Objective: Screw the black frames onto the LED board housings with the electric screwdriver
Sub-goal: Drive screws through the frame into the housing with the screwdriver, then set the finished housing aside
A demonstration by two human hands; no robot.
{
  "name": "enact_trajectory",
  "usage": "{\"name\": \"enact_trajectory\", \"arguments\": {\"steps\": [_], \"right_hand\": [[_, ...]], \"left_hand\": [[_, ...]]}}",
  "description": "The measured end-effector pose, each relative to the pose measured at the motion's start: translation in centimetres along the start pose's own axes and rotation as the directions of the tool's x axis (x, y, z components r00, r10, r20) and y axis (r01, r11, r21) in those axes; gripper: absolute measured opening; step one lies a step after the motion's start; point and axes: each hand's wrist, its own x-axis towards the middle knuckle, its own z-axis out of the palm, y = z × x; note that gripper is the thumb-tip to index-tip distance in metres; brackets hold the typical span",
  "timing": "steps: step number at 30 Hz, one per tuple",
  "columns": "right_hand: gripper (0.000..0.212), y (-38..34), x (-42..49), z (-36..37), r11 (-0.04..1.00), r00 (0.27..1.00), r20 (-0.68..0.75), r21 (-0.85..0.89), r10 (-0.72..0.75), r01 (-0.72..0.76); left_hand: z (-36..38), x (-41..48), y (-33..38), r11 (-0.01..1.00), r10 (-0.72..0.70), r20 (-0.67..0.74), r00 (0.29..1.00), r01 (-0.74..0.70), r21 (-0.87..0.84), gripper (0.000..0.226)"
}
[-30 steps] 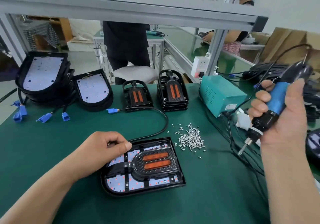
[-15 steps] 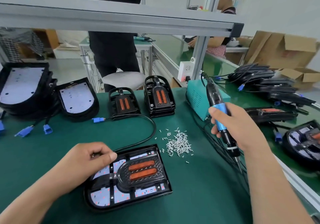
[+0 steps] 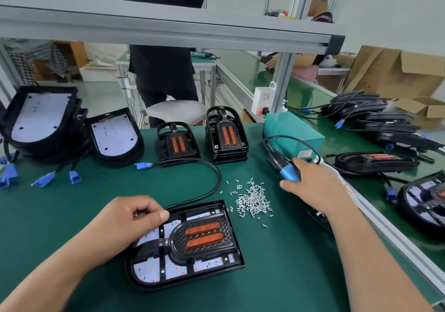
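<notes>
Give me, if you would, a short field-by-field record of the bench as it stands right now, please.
workpiece: LED board housing with black frame laid in it, front centre of the mat
left hand: fingers curled, rests on the housing's far left corner; contents unclear
right hand: grips electric screwdriver, low over the mat
screws: loose pile between the hands
spare frames: two stacks at the back

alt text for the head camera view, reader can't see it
A person's left hand rests, fingers curled, on an LED housing fitted with a black frame on a green table, while the right hand grips a blue electric screwdriver beside a pile of screws. More housings and frames are stacked behind.
</notes>
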Motion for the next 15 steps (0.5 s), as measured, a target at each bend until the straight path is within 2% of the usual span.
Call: {"name": "enact_trajectory", "arguments": {"steps": [4, 9, 13, 15], "right_hand": [[0.047, -0.20, 0.20, 0.35, 0.997, 1.000, -0.010, -0.072, 0.022, -0.022], [0.058, -0.60, 0.29, 0.33, 0.983, 0.999, 0.017, -0.180, 0.037, -0.034], [0.071, -0.67, -0.14, 0.17, 0.977, 0.998, 0.056, -0.215, 0.018, -0.006], [0.073, -0.66, -0.40, 0.02, 0.984, 0.999, 0.047, -0.179, 0.016, -0.007]], "left_hand": [[0.06, -0.12, 0.12, 1.000, -0.001, -0.013, 1.000, 0.001, -0.004, 0.040], [-0.01, -0.08, -0.13, 1.000, 0.022, -0.025, 0.999, -0.022, 0.006, 0.025], [0.00, -0.06, 0.06, 0.998, 0.051, -0.009, 0.999, -0.052, -0.022, 0.033], [0.01, -0.07, 0.12, 0.998, 0.063, -0.013, 0.998, -0.064, -0.024, 0.033]]}}
